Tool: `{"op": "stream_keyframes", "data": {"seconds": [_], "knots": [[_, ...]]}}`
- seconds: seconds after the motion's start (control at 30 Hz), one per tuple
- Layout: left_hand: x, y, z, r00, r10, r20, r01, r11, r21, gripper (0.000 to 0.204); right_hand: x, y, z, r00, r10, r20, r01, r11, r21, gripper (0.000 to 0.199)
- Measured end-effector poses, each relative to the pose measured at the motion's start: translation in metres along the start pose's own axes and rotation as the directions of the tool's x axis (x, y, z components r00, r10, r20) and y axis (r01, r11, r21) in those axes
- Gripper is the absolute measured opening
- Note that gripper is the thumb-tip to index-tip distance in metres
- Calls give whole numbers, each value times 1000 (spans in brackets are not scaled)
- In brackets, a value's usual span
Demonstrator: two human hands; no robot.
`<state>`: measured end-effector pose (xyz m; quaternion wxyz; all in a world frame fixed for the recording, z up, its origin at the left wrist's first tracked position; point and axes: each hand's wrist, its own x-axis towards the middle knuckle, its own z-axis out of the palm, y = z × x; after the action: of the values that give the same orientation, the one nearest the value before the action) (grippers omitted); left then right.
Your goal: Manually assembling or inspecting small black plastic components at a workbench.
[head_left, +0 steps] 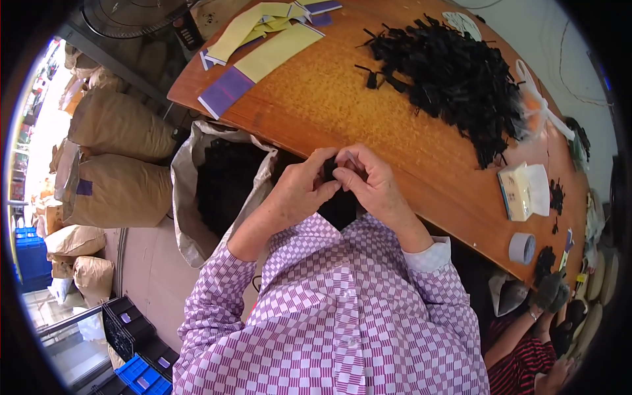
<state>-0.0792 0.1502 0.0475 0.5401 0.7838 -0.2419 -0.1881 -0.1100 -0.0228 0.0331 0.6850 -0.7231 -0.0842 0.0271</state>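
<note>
Fingertip work appears in hand at centre frame, where we see the left hand (299, 184) and right hand (372, 181) pinched closed on what seems one small dark piece (330, 168), partly hidden; we judge the next move calls for a steady grip. Around them we count one wooden table (316, 92) across the top, one open white sack (185, 217) centre left, one heap of black pieces (447, 85) upper right, too tangled to number, one tissue pack (517, 192) and one tape roll (519, 249) at right.
</note>
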Motion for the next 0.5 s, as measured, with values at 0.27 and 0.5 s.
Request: {"op": "stream_keyframes", "data": {"seconds": [0.27, 0.5], "knots": [[-16, -16, 21, 999, -24, -49, 4, 932, -364, 38, -30, 1, 10, 987, 129, -96, -110, 978, 175, 26], [-21, -15, 29, 993, 58, -104, -85, 958, -275, 31, -37, 11, 21, 992, 59, -110, -60, 998, 0, 20]]}}
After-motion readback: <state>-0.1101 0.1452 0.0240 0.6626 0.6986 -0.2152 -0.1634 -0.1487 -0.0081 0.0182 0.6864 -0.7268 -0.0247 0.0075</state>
